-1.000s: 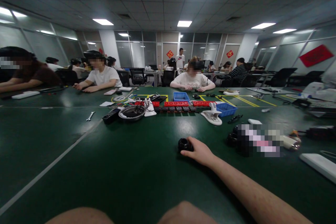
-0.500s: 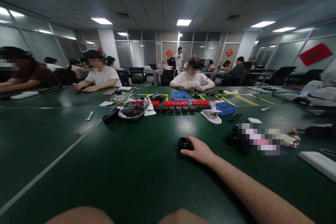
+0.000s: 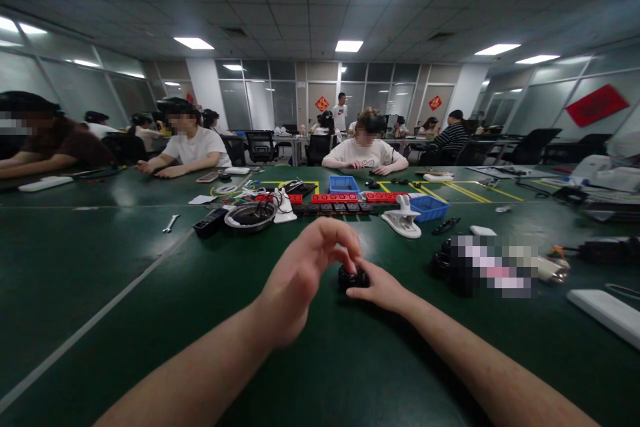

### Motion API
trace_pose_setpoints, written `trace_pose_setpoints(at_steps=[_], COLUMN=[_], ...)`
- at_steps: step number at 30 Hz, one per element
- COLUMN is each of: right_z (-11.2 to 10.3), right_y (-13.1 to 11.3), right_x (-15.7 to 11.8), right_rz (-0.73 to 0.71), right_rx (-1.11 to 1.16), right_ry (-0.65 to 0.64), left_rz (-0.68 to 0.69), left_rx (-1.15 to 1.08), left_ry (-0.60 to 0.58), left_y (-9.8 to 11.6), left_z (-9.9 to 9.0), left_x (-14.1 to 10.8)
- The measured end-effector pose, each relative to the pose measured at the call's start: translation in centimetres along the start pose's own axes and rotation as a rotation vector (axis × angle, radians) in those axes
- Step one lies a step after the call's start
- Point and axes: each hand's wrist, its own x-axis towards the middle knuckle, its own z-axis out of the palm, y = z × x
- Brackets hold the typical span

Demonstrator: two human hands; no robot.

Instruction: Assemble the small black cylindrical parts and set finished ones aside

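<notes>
A small black round object (image 3: pixel 346 280) with a hollow top lies on the green table (image 3: pixel 200 320). My right hand (image 3: pixel 381 287) grips it from the right, thumb in front and fingers behind. Over it from the left comes my left hand (image 3: pixel 310 273), its fingers curled downward and the fingertips at the object's opening. Whether those fingertips hold anything inside the opening is hidden.
Beyond my hands are a metal bowl (image 3: pixel 250 217) with black cable, a black box (image 3: pixel 210 221), red strips (image 3: pixel 334 198), a white clamp (image 3: pixel 404 219) and blue trays (image 3: pixel 429 207). A wrench (image 3: pixel 171 223) lies left. People sit across the table.
My left hand has come into view from the lower left and reached the top of the black object. My right hand keeps its grip in about the same place.
</notes>
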Motion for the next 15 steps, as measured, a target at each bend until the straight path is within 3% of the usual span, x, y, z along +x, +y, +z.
trace_pose_setpoints(at_steps=[2,4,6,9,15], right_z=[-0.3,-0.5,-0.6,-0.3,0.4], right_y=[0.5,0.9,1.2,1.2,1.2], right_x=[0.1,0.2,0.3,0.3,0.6], right_rz=[-0.058,-0.091,-0.109,-0.157,-0.215], right_rx=[0.085,0.148,0.199,0.284,0.347], right_ry=[-0.040,-0.068,-0.083,-0.077,-0.091], left_rz=[-0.059,-0.222,-0.325,-0.277,-0.104], left_rx=[0.052,0.233,0.349,0.284,0.296], left_ry=[-0.127,-0.298,-0.402,-0.420,-0.398], left_y=[0.2,-1.4,-4.0,-7.1,-8.1], left_z=[0.7,0.7,0.3,0.2,2.4], left_x=[5.6,8.3,8.8,7.9,7.6])
